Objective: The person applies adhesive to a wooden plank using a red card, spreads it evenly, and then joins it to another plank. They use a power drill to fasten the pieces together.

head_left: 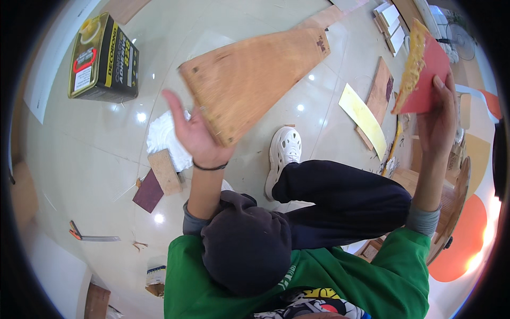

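Observation:
A wide, tapering wooden board (pixel 255 80) stretches away at the upper middle. My left hand (pixel 199 138) holds it at its near left corner, with the fingers out of sight beneath it and the thumb standing out to the side. On the right, my right hand (pixel 441 109) is raised and grips a flat red piece (pixel 431 72), thumb on its face and fingers behind. Lumpy yellow, glue-like stuff coats the left edge of that piece.
A black and yellow adhesive can (pixel 103 58) stands at upper left. White crumpled material (pixel 164 135), a maroon piece (pixel 149 192) and a cutter (pixel 93 237) lie at left. A yellow-coated strip (pixel 364 118) rests over a brown board (pixel 380 87) at right. My white shoe (pixel 285 149) is near the middle.

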Available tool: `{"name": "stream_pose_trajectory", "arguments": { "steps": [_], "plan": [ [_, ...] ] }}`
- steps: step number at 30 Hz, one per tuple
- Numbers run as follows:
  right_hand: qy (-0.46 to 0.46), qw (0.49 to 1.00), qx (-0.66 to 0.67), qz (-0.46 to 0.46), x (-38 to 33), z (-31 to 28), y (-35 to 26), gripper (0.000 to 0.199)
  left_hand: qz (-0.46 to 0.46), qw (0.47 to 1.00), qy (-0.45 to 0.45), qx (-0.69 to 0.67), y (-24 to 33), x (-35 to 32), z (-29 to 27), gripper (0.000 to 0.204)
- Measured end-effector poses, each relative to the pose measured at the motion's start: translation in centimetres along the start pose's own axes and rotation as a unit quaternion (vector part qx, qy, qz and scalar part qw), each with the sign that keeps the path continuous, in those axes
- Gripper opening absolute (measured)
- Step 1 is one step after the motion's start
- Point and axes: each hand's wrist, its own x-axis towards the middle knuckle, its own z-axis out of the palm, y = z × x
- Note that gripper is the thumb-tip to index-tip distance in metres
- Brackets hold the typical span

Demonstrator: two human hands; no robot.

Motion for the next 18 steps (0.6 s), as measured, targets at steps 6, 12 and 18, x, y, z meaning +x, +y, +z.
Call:
{"name": "stream_pose_trajectory", "arguments": {
  "steps": [6, 12, 18],
  "plan": [
    [0.009, 0.998, -0.051, 0.044, 2.9, -2.3, 6.1, 0.044, 0.084, 0.987, 0.006, 0.137, 3.9, -3.2, 0.7, 0.078],
    [0.000, 0.987, -0.029, 0.156, 4.1, -3.0, 19.5, 0.040, 0.192, 0.936, 0.080, 0.283, 6.7, -4.1, 3.0, 0.061],
    [-0.019, 0.989, -0.061, 0.131, 4.7, -2.4, 24.6, 0.037, 0.163, 0.916, 0.040, 0.364, 10.0, -6.9, 4.1, 0.058]
  ]
}}
